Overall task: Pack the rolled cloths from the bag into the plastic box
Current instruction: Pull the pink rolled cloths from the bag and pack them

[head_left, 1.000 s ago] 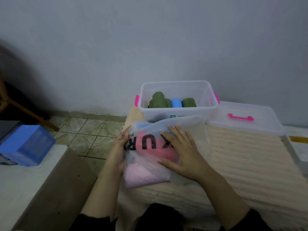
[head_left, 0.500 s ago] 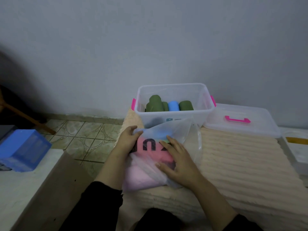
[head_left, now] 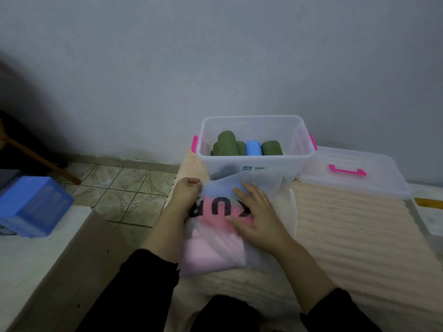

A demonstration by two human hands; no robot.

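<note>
Hands on bag (head_left: 215,236) | left hand (head_left: 184,192) grips its far-left edge; right hand (head_left: 256,216) flat on top, fingers straight | plastic box (head_left: 256,161) just beyond holds rolled cloths (head_left: 247,147)

Landmark: clear plastic box with pink latches (head_left: 255,161), on the cream ribbed blanket (head_left: 347,236), against the wall. In it: green and blue rolled cloths (head_left: 247,147), side by side. Right of it, touching: clear lid with pink handle (head_left: 352,171). Before it: translucent printed bag (head_left: 223,226), left hand (head_left: 185,195) at the bag's left edge, right hand (head_left: 257,216) upon the bag. Far left of it: blue plastic crate (head_left: 31,207).
</note>
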